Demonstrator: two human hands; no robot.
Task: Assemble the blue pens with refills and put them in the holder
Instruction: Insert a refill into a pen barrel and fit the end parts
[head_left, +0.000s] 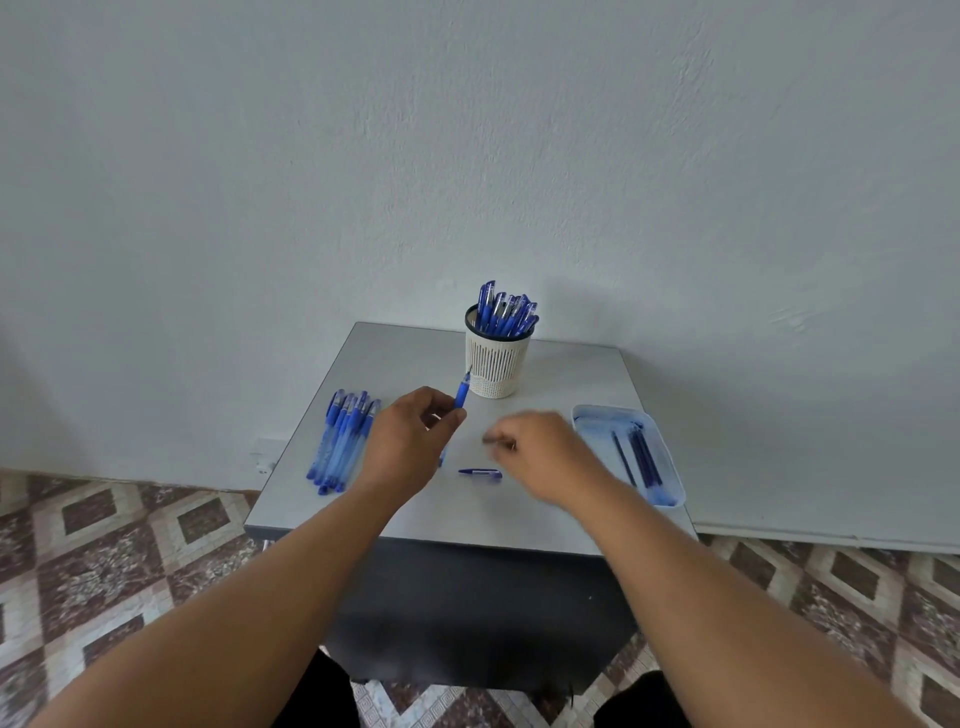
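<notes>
While blurred, right hand (540, 454) state unclear; left hand (410, 436) pinching blue pen (460, 396), tip up, near holder (497, 358); cap (480, 473) on table (545, 519).

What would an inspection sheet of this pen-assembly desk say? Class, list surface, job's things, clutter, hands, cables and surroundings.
Surface: grey table, against a wall.
Job's things: white holder full of blue pens at the back; pile of pens on the left; tray with refills on the right; pen cap lying in the middle.
Clutter: nothing seen.
Hands: left hand grips a pen, tip up; right hand blurred, pinching something small.
Cables: nothing seen.
Surroundings: pale wall, patterned tile floor.
</notes>
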